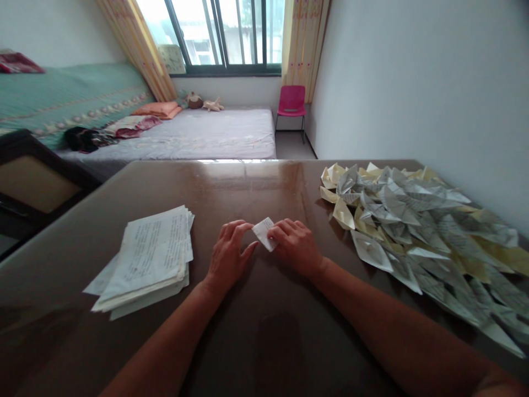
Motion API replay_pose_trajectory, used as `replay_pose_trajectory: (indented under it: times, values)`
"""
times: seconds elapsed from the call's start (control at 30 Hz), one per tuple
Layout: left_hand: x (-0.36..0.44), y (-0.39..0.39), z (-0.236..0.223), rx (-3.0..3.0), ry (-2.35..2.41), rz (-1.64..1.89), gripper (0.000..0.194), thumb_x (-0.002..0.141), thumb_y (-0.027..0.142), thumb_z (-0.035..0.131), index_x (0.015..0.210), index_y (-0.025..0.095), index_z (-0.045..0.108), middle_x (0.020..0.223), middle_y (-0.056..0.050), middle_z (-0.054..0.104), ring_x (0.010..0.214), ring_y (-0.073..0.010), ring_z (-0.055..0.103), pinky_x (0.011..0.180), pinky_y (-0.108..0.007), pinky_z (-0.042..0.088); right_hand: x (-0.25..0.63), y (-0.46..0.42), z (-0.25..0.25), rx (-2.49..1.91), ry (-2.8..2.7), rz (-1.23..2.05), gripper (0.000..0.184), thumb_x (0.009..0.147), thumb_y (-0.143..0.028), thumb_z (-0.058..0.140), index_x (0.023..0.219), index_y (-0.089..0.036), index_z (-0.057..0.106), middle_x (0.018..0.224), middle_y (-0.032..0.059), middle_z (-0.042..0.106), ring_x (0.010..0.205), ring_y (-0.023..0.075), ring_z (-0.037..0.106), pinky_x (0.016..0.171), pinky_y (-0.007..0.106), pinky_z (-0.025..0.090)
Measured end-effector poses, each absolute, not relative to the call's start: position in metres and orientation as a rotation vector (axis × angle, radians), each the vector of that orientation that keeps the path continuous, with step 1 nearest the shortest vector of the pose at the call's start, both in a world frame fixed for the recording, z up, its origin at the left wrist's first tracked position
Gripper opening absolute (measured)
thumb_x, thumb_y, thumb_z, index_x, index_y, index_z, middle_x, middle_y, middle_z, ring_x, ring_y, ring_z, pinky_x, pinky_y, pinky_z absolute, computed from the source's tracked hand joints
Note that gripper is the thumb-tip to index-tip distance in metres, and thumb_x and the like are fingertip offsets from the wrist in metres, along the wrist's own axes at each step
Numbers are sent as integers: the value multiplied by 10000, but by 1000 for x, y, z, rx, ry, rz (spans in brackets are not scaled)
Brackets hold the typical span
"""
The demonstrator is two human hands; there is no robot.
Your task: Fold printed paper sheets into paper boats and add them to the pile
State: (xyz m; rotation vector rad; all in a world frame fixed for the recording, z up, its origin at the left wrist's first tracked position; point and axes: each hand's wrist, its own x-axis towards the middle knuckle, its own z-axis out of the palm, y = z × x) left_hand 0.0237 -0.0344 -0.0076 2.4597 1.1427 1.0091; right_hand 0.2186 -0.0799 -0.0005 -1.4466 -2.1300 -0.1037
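A small folded piece of white paper (263,234) with writing on it is held up over the table, between my two hands. My right hand (298,245) pinches its right side, with the thumb on the near face and the other fingers curled behind. My left hand (230,251) is at the paper's left edge. Its index fingertip meets the upper left corner, while the thumb is spread away from the index finger. The lower folds are partly covered by my right fingers.
A stack of written paper sheets (144,256) lies on the left of the glossy brown table (243,193). Many folded paper boats (397,204), white and yellowish, crowd the right side by the wall. Beyond are a bed (231,129), a pink chair (292,101) and a dark wooden chair (37,176).
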Motion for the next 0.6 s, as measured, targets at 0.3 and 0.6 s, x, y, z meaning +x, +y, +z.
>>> replay_pose_trajectory:
  times: [0.3, 0.6]
  values:
    - [20, -34, 0, 2919, 848, 742, 199, 923, 238, 493, 1078, 228, 617, 1059, -58, 612, 1005, -206, 510, 879, -344, 475, 220, -79, 2, -1484, -2441, -197, 101, 914, -254, 537, 942, -206, 622, 905, 50, 637, 889, 198, 513, 756, 323, 313]
    - [18, -28, -9, 2594, 936, 620, 243, 946, 311, 452, 946, 224, 679, 931, -33, 671, 900, -168, 569, 816, -297, 481, 250, -63, -11, -1395, -2166, 486, 167, 903, -313, 560, 928, -228, 701, 909, 26, 681, 889, 151, 570, 768, 258, 407]
